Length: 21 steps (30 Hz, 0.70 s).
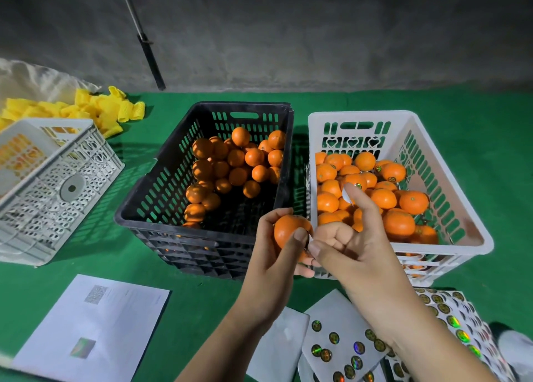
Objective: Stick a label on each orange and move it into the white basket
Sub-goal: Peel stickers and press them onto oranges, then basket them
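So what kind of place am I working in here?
Probably a small fruit packing station: black crate of oranges, white basket of labelled ones, sticker sheets on a green-covered table by a bare concrete wall.

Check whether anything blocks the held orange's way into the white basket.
Nothing visible does. The left hand holds the orange just left of the white basket, whose open top is unobstructed.
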Tool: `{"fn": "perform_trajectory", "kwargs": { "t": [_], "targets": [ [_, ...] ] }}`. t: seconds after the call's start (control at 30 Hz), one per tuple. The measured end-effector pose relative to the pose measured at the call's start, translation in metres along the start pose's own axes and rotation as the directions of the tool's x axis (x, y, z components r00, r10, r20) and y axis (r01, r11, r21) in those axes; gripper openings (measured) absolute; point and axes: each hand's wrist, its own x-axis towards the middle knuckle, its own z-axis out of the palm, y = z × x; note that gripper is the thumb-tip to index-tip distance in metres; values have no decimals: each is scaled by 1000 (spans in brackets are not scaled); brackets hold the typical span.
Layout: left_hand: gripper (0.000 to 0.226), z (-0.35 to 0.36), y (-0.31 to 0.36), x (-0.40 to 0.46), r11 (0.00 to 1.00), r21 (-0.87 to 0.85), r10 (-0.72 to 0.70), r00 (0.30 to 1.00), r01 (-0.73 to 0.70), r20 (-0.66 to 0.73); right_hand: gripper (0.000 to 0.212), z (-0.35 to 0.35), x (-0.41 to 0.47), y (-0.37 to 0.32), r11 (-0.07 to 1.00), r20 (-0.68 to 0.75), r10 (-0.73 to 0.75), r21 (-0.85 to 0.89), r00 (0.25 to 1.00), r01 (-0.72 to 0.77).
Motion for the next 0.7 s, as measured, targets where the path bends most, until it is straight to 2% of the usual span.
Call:
{"fn": "perform_trajectory", "kwargs": {
  "t": [0.1,0.17,0.23,0.33,0.43,0.57,0.7],
  "targets": [
    [25,1,-3,0,999,25,23,999,-22,-33,81,1,5,3,979,-66,139,158,988,-127],
    [31,3,-5,1,996,66,63,997,-61,-42,73,2,7,8,932,-72,234,302,970,-202],
    [34,3,-8,1,990,111,93,994,-87,-50,69,3,8,13,901,-71,275,367,959,-231],
    [26,-1,-11,3,978,197,79,996,-70,-34,73,1,11,21,938,-161,273,263,948,-226],
    [22,-7,-10,5,961,275,25,1000,-23,-1,78,-6,14,25,963,-182,251,149,951,-226],
    [18,-11,-12,7,947,318,25,999,-38,46,80,-14,16,31,952,-160,296,133,942,-277],
    [22,-14,-16,8,916,397,30,996,-61,85,75,-21,14,36,912,-134,377,230,917,-341]
  ]
}}
